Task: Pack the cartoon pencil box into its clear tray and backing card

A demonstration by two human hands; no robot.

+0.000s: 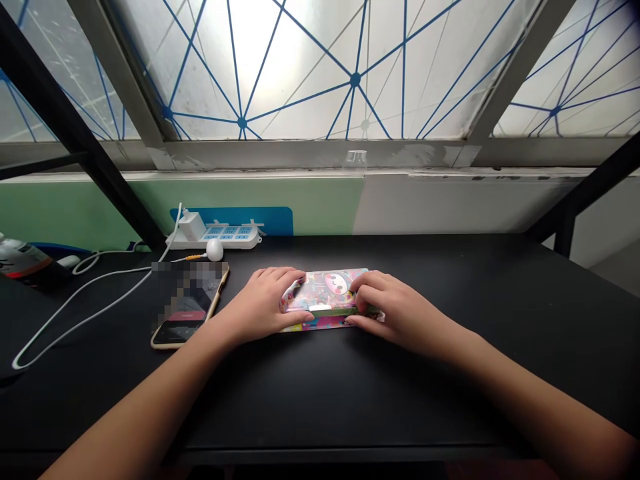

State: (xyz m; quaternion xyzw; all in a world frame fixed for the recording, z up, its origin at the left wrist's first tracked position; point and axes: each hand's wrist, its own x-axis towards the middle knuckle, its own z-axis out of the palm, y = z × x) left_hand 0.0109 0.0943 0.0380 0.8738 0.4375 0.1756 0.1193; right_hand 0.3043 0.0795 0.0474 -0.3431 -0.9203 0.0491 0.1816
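A flat, colourful pencil case (323,289) printed with a white cartoon face lies on the black desk in front of me. Along its near side runs a green edge, and below that shows a bright multicoloured strip (325,324); I cannot tell whether it is part of the case or a separate piece. My left hand (267,303) grips the left end, fingers over the far corner and thumb along the near edge. At the right end my right hand (393,303) has curled fingers on the top, with its thumb low at the near edge.
Left of the case lies a phone (193,303), partly blurred out, close to my left forearm. A white power strip (233,235) with a plugged-in charger stands against the wall. Its white cable (85,330) loops across the desk (320,400). A bottle (30,261) lies far left.
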